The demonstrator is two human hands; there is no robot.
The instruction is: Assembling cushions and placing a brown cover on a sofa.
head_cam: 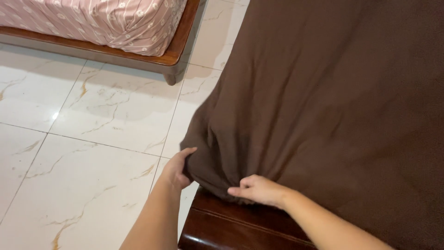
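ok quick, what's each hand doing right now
Left hand: closed on the brown sheet at the corner.
Right hand: closed on the same sheet's edge.

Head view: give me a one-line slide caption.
Both hands, left hand and right hand, grip a brown sheet at the corner of a dark wooden bed frame above a marble-tiled floor.

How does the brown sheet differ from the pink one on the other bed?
The brown sheet is plain and dark; the pink sheet is pale with a white flower-and-stripe print. The brown sheet's corner hangs loose and bunched, gripped by the left hand and right hand; the pink sheet's corner is pulled snug. Both cover beds with dark wooden frames.
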